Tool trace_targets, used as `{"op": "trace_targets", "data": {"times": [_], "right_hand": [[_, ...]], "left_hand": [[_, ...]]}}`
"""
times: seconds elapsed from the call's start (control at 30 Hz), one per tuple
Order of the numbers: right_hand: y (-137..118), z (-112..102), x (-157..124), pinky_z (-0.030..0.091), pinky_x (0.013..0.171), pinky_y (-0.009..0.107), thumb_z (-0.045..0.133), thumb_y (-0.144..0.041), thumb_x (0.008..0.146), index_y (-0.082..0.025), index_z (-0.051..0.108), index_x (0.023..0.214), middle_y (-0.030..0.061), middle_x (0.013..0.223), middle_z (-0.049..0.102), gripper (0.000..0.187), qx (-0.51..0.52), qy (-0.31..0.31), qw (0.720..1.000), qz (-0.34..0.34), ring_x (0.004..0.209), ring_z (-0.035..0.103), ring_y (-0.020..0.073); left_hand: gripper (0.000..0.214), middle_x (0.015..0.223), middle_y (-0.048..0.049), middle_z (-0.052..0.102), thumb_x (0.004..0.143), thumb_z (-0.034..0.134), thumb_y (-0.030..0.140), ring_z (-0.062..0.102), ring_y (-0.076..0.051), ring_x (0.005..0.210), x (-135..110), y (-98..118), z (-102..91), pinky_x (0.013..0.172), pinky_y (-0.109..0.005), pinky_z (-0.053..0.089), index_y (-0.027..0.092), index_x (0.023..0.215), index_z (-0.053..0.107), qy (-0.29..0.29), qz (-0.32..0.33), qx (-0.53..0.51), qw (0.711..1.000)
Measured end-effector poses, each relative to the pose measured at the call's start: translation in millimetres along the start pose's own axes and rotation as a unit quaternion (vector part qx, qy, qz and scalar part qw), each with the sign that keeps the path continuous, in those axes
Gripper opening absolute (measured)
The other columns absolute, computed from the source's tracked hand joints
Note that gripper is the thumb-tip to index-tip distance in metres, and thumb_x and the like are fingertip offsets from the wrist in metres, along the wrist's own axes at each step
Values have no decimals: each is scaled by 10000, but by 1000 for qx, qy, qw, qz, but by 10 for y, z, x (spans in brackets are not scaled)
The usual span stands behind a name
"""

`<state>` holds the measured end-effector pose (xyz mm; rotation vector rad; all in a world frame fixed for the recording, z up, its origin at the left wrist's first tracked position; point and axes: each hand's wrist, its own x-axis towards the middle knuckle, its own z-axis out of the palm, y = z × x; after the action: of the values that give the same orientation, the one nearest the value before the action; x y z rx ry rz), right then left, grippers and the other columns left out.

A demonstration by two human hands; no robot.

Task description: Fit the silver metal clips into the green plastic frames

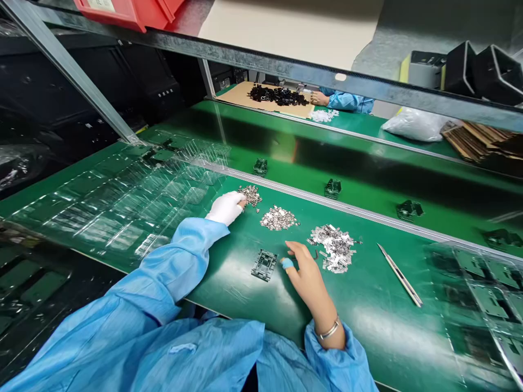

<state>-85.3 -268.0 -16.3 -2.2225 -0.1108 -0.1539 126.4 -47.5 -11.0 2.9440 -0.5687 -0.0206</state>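
Note:
My left hand [227, 208], in a white glove with bare fingertips, reaches to the near edge of a pile of small metal parts [250, 194]. Its fingers are bent together, and whatever they pinch is hidden. A green circuit board [264, 265] lies flat on the green worktop, just left of my right hand [303, 269]. That hand is bare, with a blue wrap on one finger. Its thumb and fingers are apart and hold nothing. Between the hands sits a second pile of small metal parts [279, 218]. Flat silvery pieces [334, 247] are heaped beyond my right hand.
Tweezers [399, 275] lie to the right. Clear plastic trays [122, 196] cover the left side; another tray [486, 294] with boards stands at right. Several boards [333, 188] rest beyond a metal rail [327, 200]. A metal shelf [265, 60] crosses above; a co-worker's hand [320, 98] shows behind.

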Motion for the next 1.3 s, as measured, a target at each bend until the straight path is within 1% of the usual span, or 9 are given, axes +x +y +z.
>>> {"op": "trace_targets", "data": {"times": [0.17, 0.53, 0.7, 0.77, 0.87, 1.0, 1.07, 1.2, 1.3], "right_hand": [[-20, 15, -15, 479, 975, 417, 463, -90, 801, -214, 497, 1273, 103, 1255, 554, 489, -21, -16, 1000, -15, 1132, 564, 233], [5, 40, 0, 528, 875, 387, 454, -113, 818, -214, 538, 1230, 103, 1196, 589, 433, -23, -6, 1000, -15, 962, 631, 208], [-13, 18, 3, 528, 830, 379, 462, -124, 815, -221, 563, 1196, 102, 1153, 610, 406, 3, 22, 1000, -17, 907, 633, 204], [-56, 24, 7, 521, 827, 362, 467, -145, 830, -229, 571, 1170, 90, 1109, 625, 365, 50, 48, 998, -11, 897, 633, 193], [-170, 71, 15, 514, 797, 316, 458, -196, 866, -236, 574, 1119, 61, 1014, 644, 281, 174, 54, 983, -6, 865, 633, 167], [-307, 165, 12, 481, 725, 272, 481, -179, 812, -225, 591, 899, 18, 864, 608, 146, 240, 32, 970, -18, 794, 591, 148], [-323, 194, 4, 463, 700, 264, 490, -173, 787, -217, 578, 829, 9, 819, 584, 107, 241, 26, 970, -20, 761, 565, 143], [-295, 210, -4, 451, 689, 266, 525, -169, 776, -211, 563, 786, -1, 778, 564, 57, 248, 19, 968, -15, 727, 546, 139], [-294, 210, 6, 456, 705, 274, 540, -169, 776, -214, 567, 794, 1, 784, 568, 55, 247, 25, 969, -12, 742, 555, 143]], "left_hand": [[301, 1064, -47, 659, 902, 440, 309, 595, -209, 982, -50, -121, 23, 812, -268, 447, 230, 1045, 693, -22, 8, -15, 1000], [214, 959, -141, 645, 772, 512, 127, 604, -279, 939, 220, 296, 105, 810, -366, 455, 144, 904, 680, -36, 26, -19, 999], [202, 923, -84, 654, 827, 438, 181, 610, -207, 874, -92, 303, -120, 765, -300, 483, 158, 884, 630, -13, 39, -99, 994], [213, 858, -44, 655, 860, 414, 261, 609, -161, 754, -376, 385, -216, 675, -260, 495, 166, 910, 598, -23, 54, -209, 976], [242, 716, -14, 619, 820, 507, 398, 564, -135, 605, -852, 591, -264, 556, -242, 466, 166, 805, 573, -95, 82, -483, 866], [257, 626, 15, 563, 746, 609, 413, 514, -109, 541, -1261, 822, -155, 542, -232, 438, 165, 709, 555, -147, 93, -629, 758], [242, 614, 23, 555, 758, 598, 404, 507, -106, 536, -1336, 859, -104, 545, -230, 435, 168, 724, 561, -137, 87, -643, 748], [224, 658, 4, 585, 763, 609, 393, 548, -128, 607, -1379, 839, -104, 589, -241, 454, 171, 741, 596, -107, 88, -594, 793], [275, 644, 4, 590, 732, 653, 432, 552, -123, 583, -1393, 828, -120, 554, -229, 449, 168, 738, 579, -122, 75, -618, 773]]}}
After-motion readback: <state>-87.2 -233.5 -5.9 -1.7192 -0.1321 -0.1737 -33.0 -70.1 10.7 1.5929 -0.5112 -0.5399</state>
